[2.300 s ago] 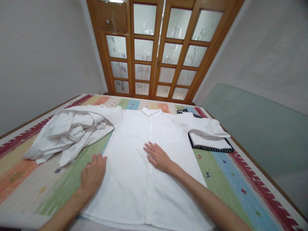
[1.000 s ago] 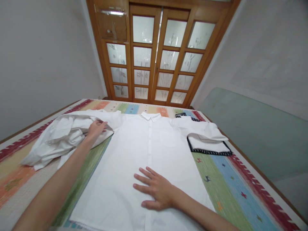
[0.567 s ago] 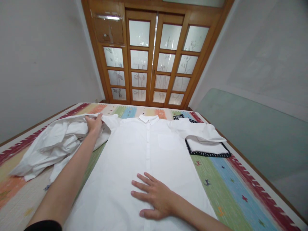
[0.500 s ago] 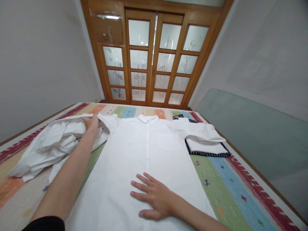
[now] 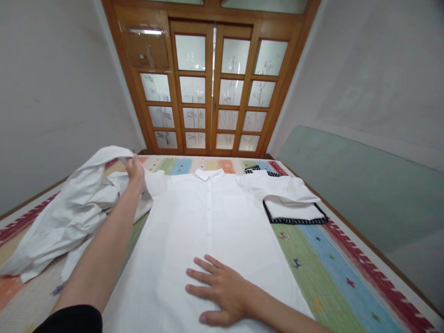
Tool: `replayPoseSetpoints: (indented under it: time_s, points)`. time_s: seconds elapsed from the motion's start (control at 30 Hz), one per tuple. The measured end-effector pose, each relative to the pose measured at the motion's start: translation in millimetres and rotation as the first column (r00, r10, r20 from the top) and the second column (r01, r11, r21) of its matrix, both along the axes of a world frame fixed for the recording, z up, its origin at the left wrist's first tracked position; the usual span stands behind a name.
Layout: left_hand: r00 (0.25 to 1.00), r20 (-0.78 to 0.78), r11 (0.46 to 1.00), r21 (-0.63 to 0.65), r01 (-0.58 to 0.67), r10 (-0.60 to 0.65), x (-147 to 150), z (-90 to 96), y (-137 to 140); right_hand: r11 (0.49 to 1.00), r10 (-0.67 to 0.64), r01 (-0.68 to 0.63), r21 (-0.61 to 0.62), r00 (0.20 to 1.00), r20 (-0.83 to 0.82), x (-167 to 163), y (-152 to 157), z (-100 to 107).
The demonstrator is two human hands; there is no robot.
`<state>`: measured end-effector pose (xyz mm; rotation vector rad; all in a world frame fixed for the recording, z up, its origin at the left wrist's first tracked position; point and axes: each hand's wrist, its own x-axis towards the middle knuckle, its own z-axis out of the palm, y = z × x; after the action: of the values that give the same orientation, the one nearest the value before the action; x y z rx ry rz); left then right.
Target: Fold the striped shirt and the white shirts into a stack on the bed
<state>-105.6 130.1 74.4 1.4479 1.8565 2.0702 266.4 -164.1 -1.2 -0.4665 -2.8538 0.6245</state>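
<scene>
A white button-up shirt with a collar lies spread flat, front side up, collar at the far end. My right hand rests palm down on its lower front, fingers spread. To the left is a crumpled white garment, its exact kind unclear. My left hand is closed on the upper edge of this garment and holds it raised in an arch, beside the flat shirt's left sleeve. The left fingertips are partly hidden.
Under the shirt's right sleeve lies a folded white cloth with black-and-white striped trim. Everything lies on a colourful patterned mat. Walls stand at both sides, a pale green panel at the right, wooden glass-paned doors beyond.
My left hand has lifted the edge of the crumpled garment, which now arches higher. My right hand stays flat on the shirt. The view has shifted slightly.
</scene>
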Motion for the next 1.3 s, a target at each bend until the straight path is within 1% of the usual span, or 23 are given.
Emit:
replayPoseSetpoints:
  time_s: [0.07, 0.1, 0.13, 0.17, 0.2, 0.23, 0.27, 0.3, 0.4, 0.5, 0.57, 0.67, 0.73, 0.8, 0.87, 0.9, 0.93, 0.97, 1.0, 1.03, 1.07, 1.17, 1.3]
  points:
    - [0.994, -0.082, 0.996, -0.069, 0.065, -0.070, 38.4, -9.3, -6.5, 1.000, -0.006, 0.005, -0.021, 1.000, -0.007, 0.2, 0.2, 1.4]
    - [0.948, -0.244, 0.972, -0.168, 0.163, -0.202, 60.2, -16.9, -13.2, 0.999, -0.009, 0.008, -0.032, 1.000, -0.011, 0.4, 0.6, 1.9]
    - [0.850, -0.403, 0.934, -0.255, 0.252, -0.340, 82.1, -26.3, -21.9, 0.999, -0.013, 0.012, -0.046, 1.000, -0.016, 0.6, 1.1, 2.0]
    - [0.699, -0.534, 0.877, -0.346, 0.332, -0.476, 102.6, -37.4, -32.2, 0.998, -0.018, 0.017, -0.062, 1.000, -0.024, 0.9, 1.8, 1.8]
    - [0.512, -0.620, 0.804, -0.455, 0.383, -0.595, 120.6, -49.7, -43.3, 0.996, -0.025, 0.022, -0.083, 0.999, -0.034, 1.1, 2.6, 1.0]
    - [0.337, -0.650, 0.729, -0.566, 0.384, -0.682, 135.0, -62.5, -54.3, 0.994, -0.036, 0.030, -0.109, 0.998, -0.049, 1.3, 3.3, -0.3]
    - [0.221, -0.637, 0.670, -0.657, 0.345, -0.739, 145.2, -75.1, -64.3, 0.989, -0.052, 0.042, -0.140, 0.996, -0.069, 1.5, 4.0, -2.2]
    - [0.177, -0.610, 0.633, -0.717, 0.291, -0.772, 151.4, -86.8, -72.8, 0.983, -0.077, 0.059, -0.175, 0.993, -0.095, 1.8, 4.7, -4.5]
    - [0.208, -0.595, 0.629, -0.750, 0.203, -0.776, 151.4, -110.7, -86.8, 0.944, -0.201, 0.131, -0.303, 0.956, -0.212, 3.4, 7.8, -12.0]
    - [0.231, -0.614, 0.655, -0.724, 0.216, -0.755, 141.5, -116.4, -89.4, 0.888, -0.366, 0.227, -0.401, 0.876, -0.314, 8.4, 19.9, -15.4]
    - [0.227, -0.607, 0.648, -0.727, 0.229, -0.761, 137.7, -114.7, -89.9, 0.867, -0.455, 0.315, -0.387, 0.818, -0.353, 14.2, 38.7, -14.1]
    - [0.226, -0.573, 0.616, -0.748, 0.248, -0.787, 137.6, -112.1, -91.0, 0.824, -0.565, 0.469, -0.317, 0.719, -0.404, 25.4, 85.3, -7.7]
    - [0.258, -0.539, 0.595, -0.760, 0.261, -0.802, 139.1, -112.9, -90.4, 0.739, -0.673, 0.580, -0.342, 0.617, -0.407, 32.8, 124.0, -1.1]
    - [0.344, -0.511, 0.600, -0.763, 0.241, -0.788, 139.7, -115.5, -87.5, 0.602, -0.793, 0.703, -0.378, 0.473, -0.383, 39.3, 162.7, 6.4]
    - [0.466, -0.505, 0.633, -0.755, 0.170, -0.727, 138.2, -118.2, -81.5, 0.433, -0.891, 0.791, -0.431, 0.306, -0.335, 44.5, 196.8, 13.1]
    - [0.520, -0.506, 0.648, -0.751, 0.126, -0.688, 136.4, -118.7, -77.4, 0.318, -0.940, 0.806, -0.500, 0.200, -0.276, 46.7, 211.3, 15.5]
    - [0.562, -0.510, 0.659, -0.747, 0.086, -0.651, 134.0, -118.5, -72.5, 0.209, -0.972, 0.791, -0.575, 0.105, -0.209, 48.6, 224.0, 17.1]
    - [0.590, -0.514, 0.667, -0.742, 0.059, -0.623, 131.0, -117.3, -66.9, 0.119, -0.988, 0.765, -0.633, 0.032, -0.148, 50.3, 235.1, 17.7]
    - [0.605, -0.518, 0.676, -0.735, 0.046, -0.605, 127.4, -115.1, -60.7, 0.051, -0.995, 0.736, -0.675, -0.022, -0.099, 51.7, 244.6, 17.3]
    - [0.614, -0.524, 0.689, -0.723, 0.046, -0.590, 123.4, -111.9, -54.0, 0.009, -0.996, 0.714, -0.700, -0.056, -0.070, 52.9, 252.9, 16.0]
    - [0.620, -0.531, 0.705, -0.708, 0.051, -0.578, 119.2, -108.1, -46.9, -0.014, -0.995, 0.703, -0.711, -0.077, -0.057, 53.8, 260.1, 14.1]
    - [0.638, -0.545, 0.736, -0.675, 0.051, -0.544, 105.7, -95.5, -24.4, -0.051, -0.991, 0.687, -0.725, -0.123, -0.048, 54.9, 277.2, 6.1]
    - [0.649, -0.534, 0.704, -0.710, 0.003, -0.542, 88.7, -83.7, 3.5, -0.072, -0.981, 0.686, -0.724, -0.178, -0.071, 55.7, 293.1, -1.5]
